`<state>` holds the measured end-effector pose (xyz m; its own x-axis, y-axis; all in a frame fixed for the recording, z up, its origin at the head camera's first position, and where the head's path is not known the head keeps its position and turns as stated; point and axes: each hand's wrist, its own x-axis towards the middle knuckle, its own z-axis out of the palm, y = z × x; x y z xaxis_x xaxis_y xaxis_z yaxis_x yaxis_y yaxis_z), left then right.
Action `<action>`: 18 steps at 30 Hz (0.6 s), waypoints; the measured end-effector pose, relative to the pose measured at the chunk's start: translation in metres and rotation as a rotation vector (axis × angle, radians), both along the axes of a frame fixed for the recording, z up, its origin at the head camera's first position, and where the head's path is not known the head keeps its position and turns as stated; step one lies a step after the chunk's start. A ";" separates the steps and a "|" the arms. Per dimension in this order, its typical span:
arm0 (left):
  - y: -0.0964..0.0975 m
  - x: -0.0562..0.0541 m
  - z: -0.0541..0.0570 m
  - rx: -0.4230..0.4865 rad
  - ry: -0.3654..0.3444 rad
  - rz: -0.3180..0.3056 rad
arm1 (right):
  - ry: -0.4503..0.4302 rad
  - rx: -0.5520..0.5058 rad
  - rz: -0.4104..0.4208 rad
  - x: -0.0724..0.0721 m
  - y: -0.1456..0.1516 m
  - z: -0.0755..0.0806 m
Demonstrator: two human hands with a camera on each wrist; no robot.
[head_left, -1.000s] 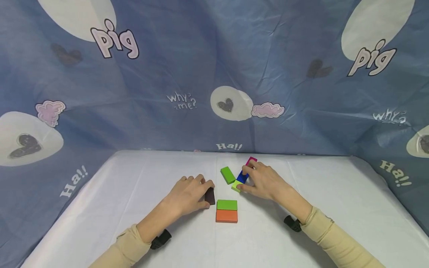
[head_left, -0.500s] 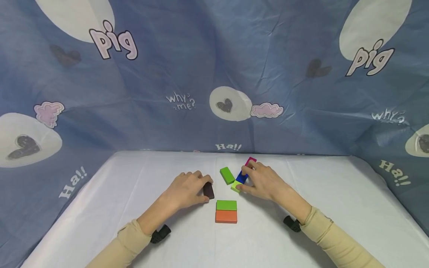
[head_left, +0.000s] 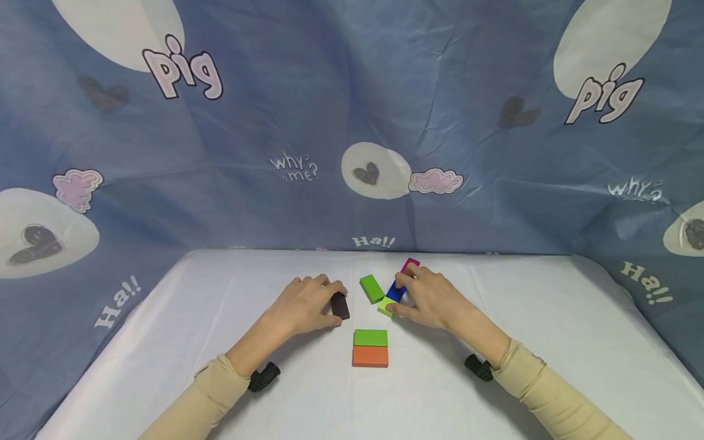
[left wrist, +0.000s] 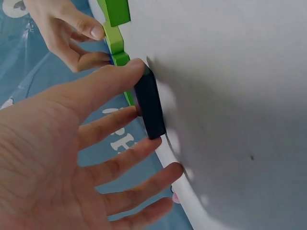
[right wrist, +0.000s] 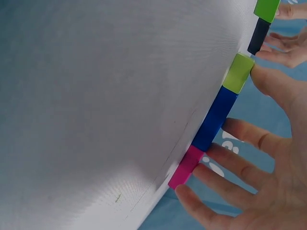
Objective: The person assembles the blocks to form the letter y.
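Note:
Near the middle of the table my left hand (head_left: 304,307) holds a dark block (head_left: 340,305) between thumb and fingers. In the left wrist view, the thumb sits at one end of that dark block (left wrist: 150,105) and fingertips touch its side and other end. My right hand (head_left: 437,299) rests against a slanting row of a lime block (right wrist: 239,73), a blue block (right wrist: 215,118) and a pink block (right wrist: 186,167). Its thumb touches the lime block; the other fingertips lie along the blue and pink ones. A green block (head_left: 371,289) lies left of this row, close to the lime block.
Nearer the front, a second green block (head_left: 371,338) and an orange block (head_left: 370,357) lie edge to edge. White cloth covers the table (head_left: 484,391), and a blue printed curtain (head_left: 308,208) stands behind it. A black wrist device (head_left: 264,376) shows under the left forearm.
My left hand has slid the dark block away from the front, slightly leftward, off from the green and orange pair. The right hand and its row of blocks stay in place.

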<state>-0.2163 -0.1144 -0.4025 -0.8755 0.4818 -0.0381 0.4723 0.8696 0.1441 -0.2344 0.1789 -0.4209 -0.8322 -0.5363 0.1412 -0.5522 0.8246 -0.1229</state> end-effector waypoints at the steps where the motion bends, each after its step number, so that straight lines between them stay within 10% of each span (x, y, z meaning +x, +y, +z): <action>1: -0.001 -0.001 0.000 0.001 0.004 0.000 | -0.002 0.002 -0.002 0.000 0.000 0.000; 18: -0.007 -0.027 0.001 -0.001 0.059 -0.032 | -0.016 0.012 -0.011 0.001 0.000 0.002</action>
<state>-0.2434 -0.1210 -0.4018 -0.8602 0.5097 0.0132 0.5077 0.8539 0.1143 -0.2333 0.1785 -0.4190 -0.8403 -0.5284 0.1210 -0.5409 0.8323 -0.1215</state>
